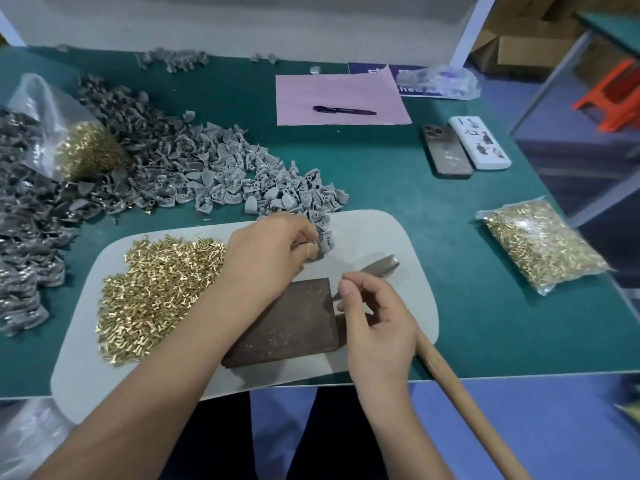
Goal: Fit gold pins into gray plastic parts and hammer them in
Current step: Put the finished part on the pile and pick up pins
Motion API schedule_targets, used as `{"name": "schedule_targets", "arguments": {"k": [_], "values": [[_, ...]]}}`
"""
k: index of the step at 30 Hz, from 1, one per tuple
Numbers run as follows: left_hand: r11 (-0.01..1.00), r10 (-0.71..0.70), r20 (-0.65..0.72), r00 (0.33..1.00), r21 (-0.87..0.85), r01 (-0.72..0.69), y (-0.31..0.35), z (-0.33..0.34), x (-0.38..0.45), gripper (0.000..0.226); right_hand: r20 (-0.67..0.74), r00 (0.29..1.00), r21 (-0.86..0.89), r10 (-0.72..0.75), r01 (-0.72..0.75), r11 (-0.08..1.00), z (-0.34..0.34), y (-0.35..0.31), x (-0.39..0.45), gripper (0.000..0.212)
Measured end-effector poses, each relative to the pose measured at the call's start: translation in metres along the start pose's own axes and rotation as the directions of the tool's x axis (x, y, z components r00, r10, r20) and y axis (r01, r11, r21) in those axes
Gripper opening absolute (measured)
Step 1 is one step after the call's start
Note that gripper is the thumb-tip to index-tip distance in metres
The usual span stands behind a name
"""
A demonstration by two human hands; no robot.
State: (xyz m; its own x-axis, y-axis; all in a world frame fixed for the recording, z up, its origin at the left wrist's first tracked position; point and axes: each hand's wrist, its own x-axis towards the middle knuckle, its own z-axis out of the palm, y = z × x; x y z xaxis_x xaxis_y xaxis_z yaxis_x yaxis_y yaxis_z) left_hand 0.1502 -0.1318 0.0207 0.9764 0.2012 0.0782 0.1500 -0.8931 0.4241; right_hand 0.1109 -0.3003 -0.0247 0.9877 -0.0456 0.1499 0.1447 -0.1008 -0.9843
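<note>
Green matting covers the workbench (398,188), and a pale oval work mat (391,237) lies at its near edge. Over that mat the left hand (266,251) has its fingers curled, pinching a gray plastic part (320,242) at the near tip of the gray parts heap (221,174). The right hand (375,317) hovers just right of the dark striking block (287,320), thumb and forefinger pressed together as if on a pin, though none can be made out. One hammer (446,372) lies beneath that hand, head on the mat, wooden handle running off the bench edge.

Outward, a loose pile of gold pins (156,292) sits on the mat's left, with one sealed bag of pins (543,244) at right and an open bag (86,150) at far left. Darker parts (27,216) massed at far left seem finished, gold glinting among them; hundreds of lighter parts look undone, so the job is likely midway. Further back lie two phones (464,147), one pink sheet (339,98) and one pen (344,110).
</note>
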Motion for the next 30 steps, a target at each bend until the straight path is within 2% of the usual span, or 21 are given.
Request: {"name": "schedule_targets", "arguments": {"k": [4, 7, 9, 11, 14, 17, 21, 24, 26, 30], "values": [[0.99, 0.024, -0.109, 0.994, -0.134, -0.039, -0.001, -0.014, -0.025, 0.011, 0.023, 0.997, -0.06, -0.067, 0.068, 0.996, -0.003, -0.001, 0.003, 0.019], [0.962, 0.009, -0.116, 0.993, -0.272, -0.041, -0.005, -0.021, -0.058, 0.011, 0.038, 0.999, -0.017, -0.029, 0.029, 0.999, -0.005, -0.006, 0.003, 0.018], [0.953, -0.008, -0.107, 0.994, -0.302, -0.025, -0.01, -0.022, -0.081, 0.015, 0.068, 0.998, -0.026, -0.011, 0.013, 1.0, -0.007, -0.012, 0.002, 0.015], [0.949, -0.022, -0.092, 0.996, -0.314, -0.007, -0.017, -0.023, -0.1, 0.017, 0.146, 0.985, -0.093, -0.087, 0.102, 0.99, -0.01, -0.02, 0.002, 0.008], [0.94, -0.041, -0.07, 0.997, -0.34, 0.015, -0.023, -0.023, -0.115, 0.02, 0.334, 0.909, -0.174, -0.248, 0.319, 0.932, -0.01, -0.033, 0.004, 0.005], [0.936, -0.067, -0.068, 0.995, -0.351, 0.039, -0.025, -0.021, -0.118, 0.023, 0.462, 0.848, -0.26, -0.259, 0.408, 0.875, -0.001, -0.04, 0.005, 0.003], [0.938, -0.091, -0.064, 0.994, -0.342, 0.064, -0.026, -0.017, -0.12, 0.027, 0.543, 0.8, -0.428, -0.256, 0.525, 0.736, 0.007, -0.048, 0.004, 0.005], [0.946, -0.076, -0.078, 0.994, -0.322, 0.047, -0.028, -0.016, -0.12, 0.021, 0.605, 0.761, -0.483, -0.234, 0.585, 0.652, 0.007, -0.059, 0.005, 0.002], [0.951, -0.057, -0.084, 0.995, -0.309, 0.029, -0.027, -0.015, -0.119, 0.016, 0.661, 0.723, -0.516, -0.201, 0.632, 0.578, 0.009, -0.07, 0.006, 0.008], [0.952, -0.074, -0.134, 0.988, -0.305, 0.03, -0.028, -0.013, -0.119, 0.017, 0.766, 0.642, -0.6, -0.007, 0.719, 0.351, 0.017, -0.089, 0.012, 0.026]]}}
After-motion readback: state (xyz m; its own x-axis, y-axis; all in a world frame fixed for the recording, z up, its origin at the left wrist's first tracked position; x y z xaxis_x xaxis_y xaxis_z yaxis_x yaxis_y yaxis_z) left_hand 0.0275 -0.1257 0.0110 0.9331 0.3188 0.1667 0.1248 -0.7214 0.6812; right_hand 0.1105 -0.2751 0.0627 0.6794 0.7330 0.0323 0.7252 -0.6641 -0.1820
